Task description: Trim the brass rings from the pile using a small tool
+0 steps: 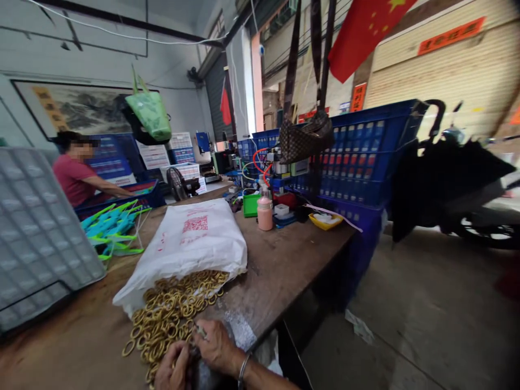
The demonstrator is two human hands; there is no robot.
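Observation:
A pile of brass-coloured rings (162, 325) spills from the open mouth of a white sack (199, 227) onto the brown table (280, 271). My left hand (174, 368) is at the pile's lower right side, its fingers curled together; what they hold is hidden. Just right of it, my right hand (217, 344) pinches a small greyish piece between thumb and forefinger, too small to name. A metal bracelet is on that wrist. Beneath and beside the hands lies clear crinkled plastic (239, 327).
A grey plastic crate (40, 233) stands at the left, near teal and green pieces (116, 225). Farther back are a pink bottle (265, 214), a yellow tray (325, 221) and a green box (251, 206). A person in a red shirt (73, 176) works at the back left.

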